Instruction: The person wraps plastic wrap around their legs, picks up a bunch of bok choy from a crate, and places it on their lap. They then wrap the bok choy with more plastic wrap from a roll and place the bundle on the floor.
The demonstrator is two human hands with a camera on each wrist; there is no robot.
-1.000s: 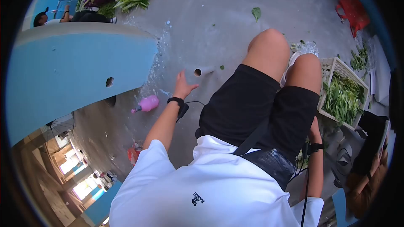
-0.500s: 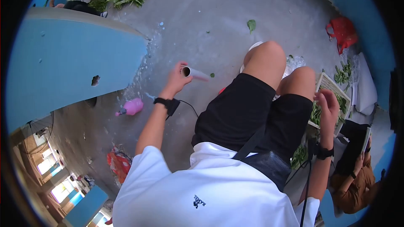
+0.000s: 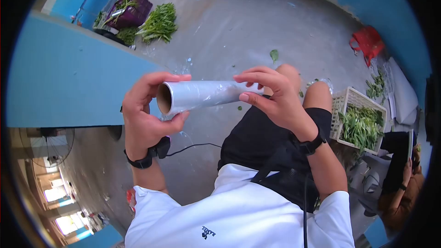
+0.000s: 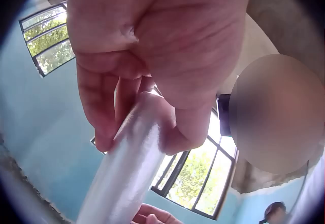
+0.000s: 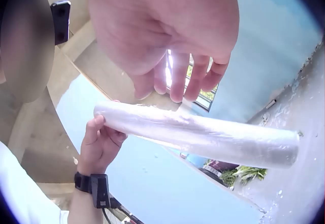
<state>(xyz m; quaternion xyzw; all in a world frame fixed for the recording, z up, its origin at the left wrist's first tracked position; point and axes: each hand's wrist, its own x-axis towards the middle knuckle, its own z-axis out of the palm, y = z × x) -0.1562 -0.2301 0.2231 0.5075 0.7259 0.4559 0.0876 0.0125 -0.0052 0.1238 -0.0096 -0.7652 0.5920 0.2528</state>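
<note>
A roll of clear plastic film (image 3: 204, 95) on a cardboard tube lies level in front of the chest. Its hollow end faces left in the head view. My left hand (image 3: 143, 110) grips that end, thumb below and fingers above, as the left wrist view also shows on the shiny film roll (image 4: 124, 168). At the roll's other end is my right hand (image 3: 281, 98), with its fingers bent loosely. In the right wrist view a gap separates the fingertips of the right hand (image 5: 167, 36) from the film roll (image 5: 203, 135).
To the right stands a white crate (image 3: 340, 115) of leafy greens, with a seated person (image 3: 399, 193) beyond it. A red bag (image 3: 367, 45) sits by the far wall. Purple basket (image 3: 133, 9) and piled greens (image 3: 159, 23) are behind the blue partition (image 3: 69, 73).
My left hand reached to the roll on the floor, took hold of it and lifted it before the chest. My right hand came over from beside the crate to the roll's other end.
</note>
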